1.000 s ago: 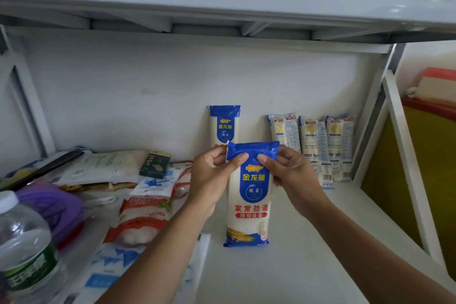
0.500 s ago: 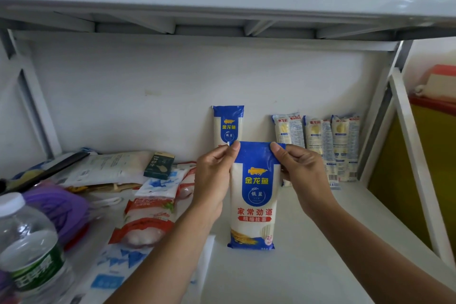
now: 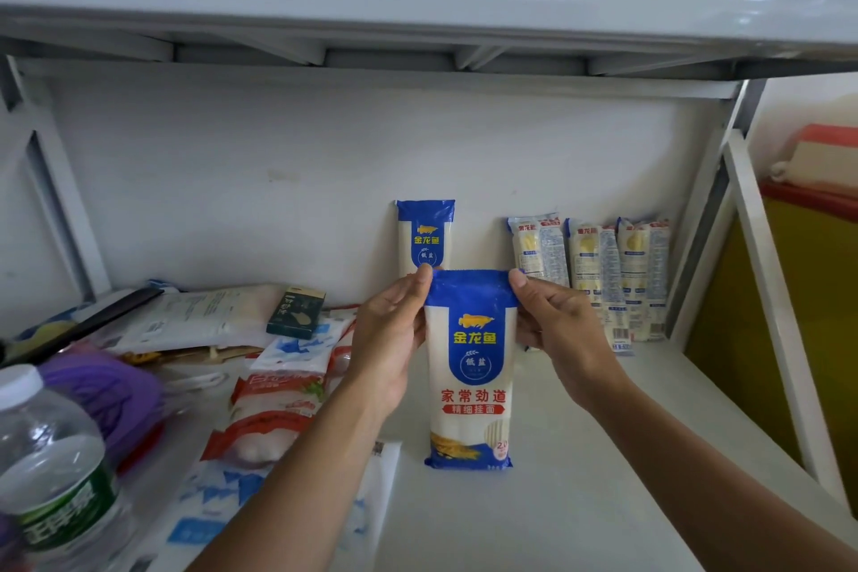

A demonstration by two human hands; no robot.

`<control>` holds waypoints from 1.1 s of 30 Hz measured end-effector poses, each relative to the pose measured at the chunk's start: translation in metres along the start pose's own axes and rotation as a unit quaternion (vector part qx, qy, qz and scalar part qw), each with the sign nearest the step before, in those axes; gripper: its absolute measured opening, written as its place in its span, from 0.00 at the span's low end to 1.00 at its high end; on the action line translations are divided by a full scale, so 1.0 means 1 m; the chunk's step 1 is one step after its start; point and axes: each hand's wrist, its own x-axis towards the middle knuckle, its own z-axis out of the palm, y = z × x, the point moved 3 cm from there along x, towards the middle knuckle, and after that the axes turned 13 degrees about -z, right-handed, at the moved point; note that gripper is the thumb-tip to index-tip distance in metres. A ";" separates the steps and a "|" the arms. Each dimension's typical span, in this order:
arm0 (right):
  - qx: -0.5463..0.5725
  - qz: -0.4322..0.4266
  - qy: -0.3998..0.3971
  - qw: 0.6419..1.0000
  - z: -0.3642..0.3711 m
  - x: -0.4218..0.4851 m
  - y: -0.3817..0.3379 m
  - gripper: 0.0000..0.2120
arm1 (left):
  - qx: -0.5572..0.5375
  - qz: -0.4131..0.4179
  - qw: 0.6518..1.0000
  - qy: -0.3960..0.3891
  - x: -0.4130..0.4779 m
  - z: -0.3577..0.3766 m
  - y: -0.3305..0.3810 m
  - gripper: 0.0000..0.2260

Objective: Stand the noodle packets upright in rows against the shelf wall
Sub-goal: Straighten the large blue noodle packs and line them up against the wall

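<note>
Your left hand point(image 3: 394, 339) and right hand point(image 3: 559, 330) pinch the top corners of a blue noodle packet point(image 3: 471, 367), fingers closed on it. It stands upright on the shelf point(image 3: 603, 455), apart from the wall point(image 3: 278, 177). Next, probably slide it back beside the other blue packet point(image 3: 425, 237).

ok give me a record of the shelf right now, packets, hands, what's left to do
in hand: blue and white plastic noodle packet, upright, lower end on the white shelf board, forward of the white shelf wall
left hand: pinches its top left corner
right hand: pinches its top right corner
at wall: matching blue and white packet; three pale yellow packets side by side to its right
clutter: clear plastic water bottle, dark green box
to do: set it back against that wall
</note>
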 end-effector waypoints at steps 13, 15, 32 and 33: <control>-0.206 0.114 -0.219 0.947 -0.013 -0.014 0.042 0.14 | 0.194 -0.044 0.980 -0.015 0.004 -0.005 -0.020 0.15; -0.202 0.112 -0.214 0.949 -0.013 -0.013 0.043 0.14 | 0.187 -0.047 0.981 -0.009 0.005 -0.005 -0.021 0.15; -0.204 0.125 -0.159 0.958 -0.014 -0.018 0.052 0.13 | 0.354 -0.057 0.933 -0.022 0.007 -0.011 -0.036 0.20; -0.199 0.130 -0.159 0.958 -0.014 -0.019 0.053 0.13 | 0.353 -0.056 0.934 -0.017 0.007 -0.011 -0.037 0.20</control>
